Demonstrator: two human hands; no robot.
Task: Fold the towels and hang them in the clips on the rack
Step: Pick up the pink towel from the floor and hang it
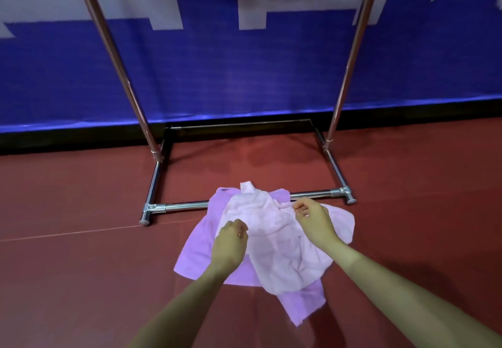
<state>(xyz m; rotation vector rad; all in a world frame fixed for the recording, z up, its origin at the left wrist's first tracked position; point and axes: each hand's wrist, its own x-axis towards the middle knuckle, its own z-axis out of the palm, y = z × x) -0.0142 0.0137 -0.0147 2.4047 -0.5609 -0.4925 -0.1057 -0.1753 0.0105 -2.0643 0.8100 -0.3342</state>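
Note:
A crumpled pale pink towel (274, 241) lies on top of a flatter lilac towel (195, 255) on the red floor, both partly over the front bar of the metal rack (179, 206). My left hand (229, 244) pinches the pink towel's left edge with curled fingers. Over the towel's upper right part, my right hand (315, 218) has its fingers curled, pinching the cloth there. The rack's two copper uprights (119, 67) rise out of the top of the view; its clips are out of sight.
A blue and white banner wall (244, 70) stands right behind the rack. The rack's chrome base frame (336, 173) forms a rectangle on the red floor (81, 266). A floor seam runs leftward from the rack's front left foot.

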